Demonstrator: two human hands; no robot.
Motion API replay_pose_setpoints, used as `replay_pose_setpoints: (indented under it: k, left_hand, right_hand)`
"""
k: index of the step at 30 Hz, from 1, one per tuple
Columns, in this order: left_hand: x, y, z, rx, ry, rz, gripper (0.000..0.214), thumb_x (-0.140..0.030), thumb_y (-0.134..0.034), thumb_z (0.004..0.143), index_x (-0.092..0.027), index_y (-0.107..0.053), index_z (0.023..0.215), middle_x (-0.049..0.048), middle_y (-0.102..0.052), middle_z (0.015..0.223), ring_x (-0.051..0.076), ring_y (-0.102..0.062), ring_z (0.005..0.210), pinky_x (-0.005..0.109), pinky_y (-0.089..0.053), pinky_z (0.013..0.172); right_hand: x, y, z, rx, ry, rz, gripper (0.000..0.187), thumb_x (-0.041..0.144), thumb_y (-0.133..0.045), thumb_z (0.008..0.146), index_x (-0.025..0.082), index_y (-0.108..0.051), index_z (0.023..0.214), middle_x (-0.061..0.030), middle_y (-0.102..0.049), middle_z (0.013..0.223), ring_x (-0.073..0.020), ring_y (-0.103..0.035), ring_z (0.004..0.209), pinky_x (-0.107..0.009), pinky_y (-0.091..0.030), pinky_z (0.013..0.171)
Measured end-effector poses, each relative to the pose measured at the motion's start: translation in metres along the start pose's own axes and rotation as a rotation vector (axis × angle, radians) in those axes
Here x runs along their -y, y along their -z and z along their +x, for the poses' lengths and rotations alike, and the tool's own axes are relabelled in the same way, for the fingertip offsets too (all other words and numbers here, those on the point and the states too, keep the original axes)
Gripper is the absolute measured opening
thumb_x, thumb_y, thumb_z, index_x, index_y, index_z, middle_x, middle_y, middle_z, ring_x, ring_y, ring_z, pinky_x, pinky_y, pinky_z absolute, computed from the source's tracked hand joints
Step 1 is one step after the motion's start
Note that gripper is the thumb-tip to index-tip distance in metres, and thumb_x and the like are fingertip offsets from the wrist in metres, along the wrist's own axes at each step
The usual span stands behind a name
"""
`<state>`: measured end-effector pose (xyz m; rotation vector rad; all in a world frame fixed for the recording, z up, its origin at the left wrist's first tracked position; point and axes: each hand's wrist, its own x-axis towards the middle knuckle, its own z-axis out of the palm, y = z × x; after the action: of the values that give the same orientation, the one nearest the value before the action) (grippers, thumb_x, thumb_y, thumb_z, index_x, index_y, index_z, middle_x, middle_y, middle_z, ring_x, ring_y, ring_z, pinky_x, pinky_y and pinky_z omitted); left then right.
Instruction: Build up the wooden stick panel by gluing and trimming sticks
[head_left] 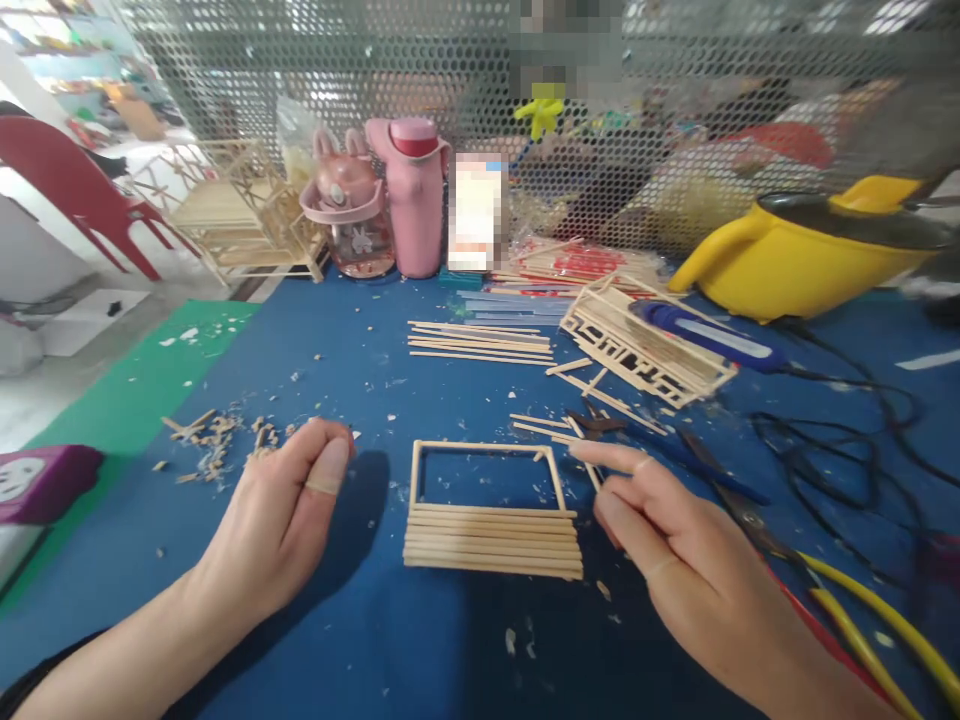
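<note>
A flat panel of glued wooden sticks (491,510) lies on the blue table cover (360,640), with a stick frame above a block of several close-set sticks. My left hand (281,520) rests left of the panel, fingers curled into a loose fist with the thumb on top; nothing shows in it. My right hand (675,555) is right of the panel, index finger stretched toward the frame's right corner, holding nothing that I can see. Loose long sticks (480,342) lie farther back.
A built stick structure (645,350) with a blue glue gun (712,335) on it sits back right, beside a yellow pot (795,260). Black cables (840,440), pliers with yellow handles (847,610), pink bottles (412,195), a stick model (240,215) and wood scraps (217,440) surround the work.
</note>
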<state>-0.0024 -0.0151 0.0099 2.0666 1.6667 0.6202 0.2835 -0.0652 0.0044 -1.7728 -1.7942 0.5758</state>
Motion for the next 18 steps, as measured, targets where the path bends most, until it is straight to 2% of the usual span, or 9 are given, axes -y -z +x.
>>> replay_pose_setpoints:
  k: [2,3,5,7,8,10,13,15,18]
  left_hand:
    - [0.002,0.003,0.001,-0.051,0.02,-0.008,0.023,-0.037,-0.031,0.096,-0.022,-0.048,0.093,-0.0067,-0.046,0.055,0.012,-0.044,0.048,0.023,-0.035,0.049]
    - [0.002,0.004,0.001,-0.046,-0.015,-0.011,0.022,-0.037,-0.033,0.095,-0.022,-0.049,0.098,-0.0069,-0.046,0.056,0.012,-0.045,0.047,0.023,-0.036,0.049]
    - [-0.001,0.002,-0.002,-0.005,-0.207,-0.004,0.024,-0.037,-0.039,0.094,-0.021,-0.05,0.108,-0.0044,-0.053,0.063,0.012,-0.051,0.054,0.024,-0.041,0.054]
    - [-0.006,-0.005,-0.007,0.015,-0.465,0.055,0.038,-0.044,-0.044,0.091,-0.021,-0.047,0.122,0.0038,-0.064,0.089,0.018,-0.061,0.079,0.03,-0.048,0.073]
    - [-0.01,-0.01,-0.01,0.012,-0.576,0.116,0.049,-0.049,-0.046,0.09,-0.019,-0.043,0.129,0.0089,-0.064,0.106,0.022,-0.06,0.096,0.035,-0.045,0.087]
    - [-0.018,-0.022,-0.017,-0.014,-0.711,0.279,0.068,-0.056,-0.047,0.088,-0.012,-0.034,0.138,0.0169,-0.054,0.13,0.03,-0.047,0.123,0.045,-0.03,0.106]
    - [-0.028,-0.043,-0.032,-0.087,-0.746,0.492,0.077,-0.061,-0.045,0.086,-0.004,-0.037,0.137,0.0221,-0.045,0.14,0.034,-0.023,0.139,0.052,-0.005,0.114]
    - [-0.034,-0.055,-0.042,-0.092,-0.767,0.534,0.075,-0.065,-0.039,0.086,-0.007,-0.045,0.132,0.0189,-0.045,0.141,0.032,-0.006,0.143,0.051,0.003,0.114]
    - [-0.042,-0.07,-0.051,-0.113,-0.82,0.54,0.063,-0.059,-0.044,0.087,-0.015,-0.049,0.131,0.01,-0.049,0.139,0.032,0.0,0.144,0.048,0.005,0.114]
  right_hand:
    - [-0.001,-0.002,0.0,-0.005,0.038,-0.003,0.029,0.032,-0.04,0.093,0.026,-0.053,0.118,0.0041,-0.061,0.058,-0.0132,-0.057,0.049,-0.022,-0.043,0.042]
    - [-0.001,-0.002,0.0,0.0,0.065,-0.007,0.028,0.032,-0.042,0.093,0.026,-0.053,0.117,0.0043,-0.061,0.059,-0.0124,-0.057,0.048,-0.021,-0.044,0.042]
    - [0.0,-0.002,-0.001,0.016,0.136,-0.041,0.028,0.035,-0.049,0.089,0.027,-0.056,0.115,0.0041,-0.062,0.061,-0.0118,-0.058,0.048,-0.021,-0.048,0.047]
    - [0.002,0.0,-0.003,0.021,0.227,-0.112,0.036,0.038,-0.059,0.082,0.027,-0.056,0.116,0.0023,-0.065,0.068,-0.0134,-0.061,0.054,-0.023,-0.052,0.053]
    - [0.004,0.0,-0.005,0.025,0.271,-0.155,0.042,0.039,-0.063,0.078,0.027,-0.056,0.118,0.0008,-0.067,0.074,-0.0149,-0.063,0.058,-0.024,-0.054,0.056]
    - [0.007,0.001,-0.007,0.046,0.339,-0.232,0.055,0.039,-0.069,0.073,0.026,-0.052,0.124,-0.0021,-0.071,0.083,-0.0173,-0.066,0.064,-0.027,-0.055,0.059]
    - [0.011,0.0,-0.01,0.109,0.37,-0.307,0.071,0.04,-0.072,0.068,0.023,-0.046,0.132,-0.0015,-0.071,0.079,-0.0154,-0.062,0.054,-0.026,-0.052,0.05]
    - [0.013,-0.001,-0.011,0.124,0.356,-0.33,0.076,0.042,-0.073,0.067,0.02,-0.044,0.133,0.0015,-0.067,0.068,-0.0132,-0.056,0.045,-0.024,-0.048,0.043]
    - [0.015,-0.001,-0.01,0.11,0.332,-0.318,0.075,0.046,-0.069,0.07,0.016,-0.044,0.134,0.0031,-0.062,0.061,-0.0131,-0.055,0.044,-0.024,-0.047,0.044]
